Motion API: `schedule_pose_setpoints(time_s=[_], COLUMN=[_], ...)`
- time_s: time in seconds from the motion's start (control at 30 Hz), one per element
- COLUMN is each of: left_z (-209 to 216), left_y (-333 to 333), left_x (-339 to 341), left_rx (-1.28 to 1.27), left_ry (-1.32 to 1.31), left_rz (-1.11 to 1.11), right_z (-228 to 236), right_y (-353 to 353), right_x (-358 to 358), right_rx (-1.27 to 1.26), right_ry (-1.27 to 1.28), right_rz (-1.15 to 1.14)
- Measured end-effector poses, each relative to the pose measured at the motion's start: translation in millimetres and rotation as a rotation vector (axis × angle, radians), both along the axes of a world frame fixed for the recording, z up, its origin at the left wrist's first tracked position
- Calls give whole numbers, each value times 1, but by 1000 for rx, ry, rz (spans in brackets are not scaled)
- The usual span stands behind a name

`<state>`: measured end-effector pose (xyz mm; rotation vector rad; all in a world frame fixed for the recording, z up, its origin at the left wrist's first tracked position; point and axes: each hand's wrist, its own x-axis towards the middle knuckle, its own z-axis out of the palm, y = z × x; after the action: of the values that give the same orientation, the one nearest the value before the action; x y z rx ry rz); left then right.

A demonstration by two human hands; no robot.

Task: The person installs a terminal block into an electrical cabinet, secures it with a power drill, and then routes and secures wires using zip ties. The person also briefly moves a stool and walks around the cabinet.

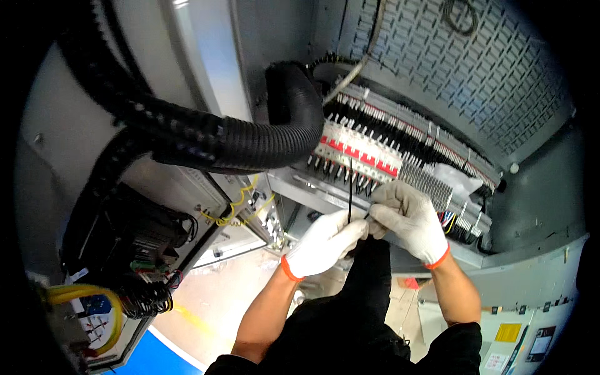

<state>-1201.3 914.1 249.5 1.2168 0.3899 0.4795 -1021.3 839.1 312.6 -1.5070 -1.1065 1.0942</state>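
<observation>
Both my hands wear white knit gloves with orange cuffs and meet in front of a row of circuit breakers with red levers. My left hand is closed, and a thin black wire-like strand stands up from its fingertips toward the breakers. Close beside it, my right hand has its fingers bent together in a pinch. Whatever lies between those right fingertips is too small or hidden to make out. Black wires with white end markers run along both sides of the breakers.
A thick black corrugated conduit crosses the upper left, close to the breakers. Grey ribbed terminal blocks continue the row rightward. A perforated metal panel rises behind. At left hangs an open cabinet door with yellow wires.
</observation>
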Motion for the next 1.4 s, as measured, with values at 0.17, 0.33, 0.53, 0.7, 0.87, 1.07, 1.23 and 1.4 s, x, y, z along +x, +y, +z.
schedule_pose_setpoints(time_s=[0.17, 0.33, 0.53, 0.7, 0.87, 1.07, 1.23, 1.4], left_z=[-4, -34, -14, 5, 60, 63, 38, 1], left_y=[-10, -9, 36, 97, 138, 194, 237, 291], left_x=[2, 4, 37, 97, 136, 155, 169, 146], left_rx=[-61, -136, -21, -33, 948, 1115, 1089, 579], left_ry=[33, -4, -44, -182, 204, 600, 688, 493], left_rz=[-14, -3, 166, 440, 1008, 1025, 896, 684], right_z=[12, 10, 47, 58, 60, 53, 53, 32], right_y=[-5, 12, 80, 146, 209, 281, 301, 299], right_x=[1, 57, 118, 109, 103, 121, 123, 127], right_rx=[-193, 195, 568, 400, 385, 352, 141, 254], right_ry=[-318, -168, 233, -98, -516, -589, -348, -550], right_rz=[102, -281, -266, -294, -274, -176, 56, 81])
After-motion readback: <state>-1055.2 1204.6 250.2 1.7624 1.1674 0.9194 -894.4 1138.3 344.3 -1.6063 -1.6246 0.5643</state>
